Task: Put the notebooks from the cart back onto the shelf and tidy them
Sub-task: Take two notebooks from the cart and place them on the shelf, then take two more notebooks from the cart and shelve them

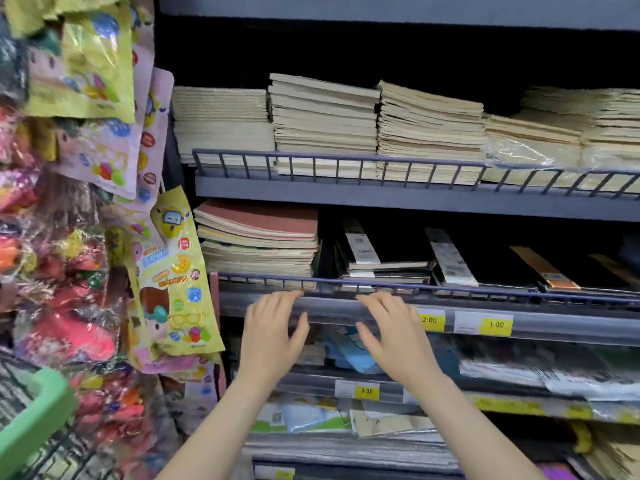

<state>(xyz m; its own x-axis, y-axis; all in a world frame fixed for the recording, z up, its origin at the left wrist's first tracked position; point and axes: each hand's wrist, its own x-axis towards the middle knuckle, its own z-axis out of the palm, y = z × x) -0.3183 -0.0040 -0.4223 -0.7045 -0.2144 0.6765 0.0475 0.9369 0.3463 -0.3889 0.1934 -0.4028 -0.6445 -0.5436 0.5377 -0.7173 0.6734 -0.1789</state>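
Empty and spread-fingered, left hand (273,332) and right hand (393,336) hover before the shelf rail (450,289), below a brown-topped notebook stack (258,237) at left, black notebooks (384,258) to its right.

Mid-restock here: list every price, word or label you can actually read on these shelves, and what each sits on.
"2:00": yellow price tag on the shelf rail beside the right hand.
"1:00": yellow tag further right on the same rail.
"3.00": yellow tag on the rail below.
Print on the hanging toy packets and notebook bands: too blurred to read.
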